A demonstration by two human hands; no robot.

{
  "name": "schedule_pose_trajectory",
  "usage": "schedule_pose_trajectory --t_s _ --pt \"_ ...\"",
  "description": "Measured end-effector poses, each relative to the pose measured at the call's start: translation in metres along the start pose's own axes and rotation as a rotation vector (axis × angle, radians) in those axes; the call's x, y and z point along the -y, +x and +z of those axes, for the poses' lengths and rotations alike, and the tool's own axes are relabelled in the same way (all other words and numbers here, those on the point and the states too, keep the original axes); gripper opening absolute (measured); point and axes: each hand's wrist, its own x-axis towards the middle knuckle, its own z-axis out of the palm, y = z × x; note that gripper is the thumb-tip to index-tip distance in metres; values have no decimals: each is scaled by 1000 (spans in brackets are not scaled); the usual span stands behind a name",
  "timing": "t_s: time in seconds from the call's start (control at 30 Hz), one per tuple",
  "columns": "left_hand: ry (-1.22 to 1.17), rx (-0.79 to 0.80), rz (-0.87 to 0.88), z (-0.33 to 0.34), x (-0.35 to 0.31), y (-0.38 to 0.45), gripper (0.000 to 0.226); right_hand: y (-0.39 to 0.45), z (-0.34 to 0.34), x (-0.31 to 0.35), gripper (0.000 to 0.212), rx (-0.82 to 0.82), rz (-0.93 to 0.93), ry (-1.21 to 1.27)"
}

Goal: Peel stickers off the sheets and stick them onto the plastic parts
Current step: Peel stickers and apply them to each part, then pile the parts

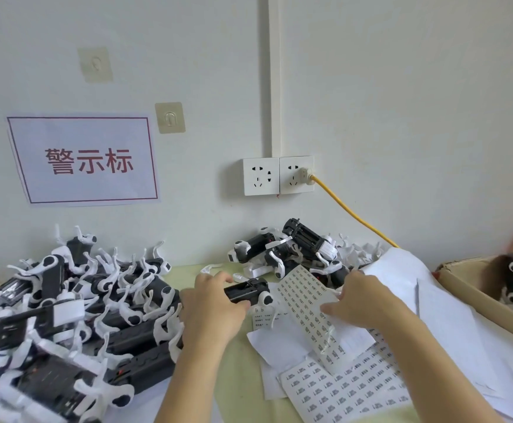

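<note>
While L hand (211,309) grips part (244,290), R hand (368,303) pinches sheet (308,303).

Left hand (211,309) grips a black plastic part (246,290); right hand (362,300) pinches a sticker sheet (307,303).

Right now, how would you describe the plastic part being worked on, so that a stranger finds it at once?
Start at the double wall socket and look straight down to the table. Between two heaps of black-and-white parts, the left hand grips one black part. It alone is held off the heaps, beside the sticker sheet that the right hand touches.
</note>
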Motion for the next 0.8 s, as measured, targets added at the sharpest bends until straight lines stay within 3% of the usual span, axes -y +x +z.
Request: schedule_pose_trajectory --t_s 0.1,0.23,0.3,0.4,0.6,0.73,0.8 --pt "160 -41 121 0 -8 -3 49 2 4 3 33 46 6 89" --pt "178 -159 207 -2 -30 -10 36 -1 -9 5 26 11 -19 288" --pt "45 -184 227 -4 -41 -14 23 -5 -16 7 24 -54 -62 416" --pt "-368 -119 260 -5 -55 -22 5 -14 -21 17 19 -145 -128 673" --pt "-839 43 24 5 -60 -27 26 -18 -12 33 18 -88 -296 1057" --pt "-942 -86 -20 3 -55 -22 27 -20 -8 35 16 112 -364 1051" --pt "-945 -137 -24 3 -54 -21 25 -20 -4 37 13 124 -363 984"
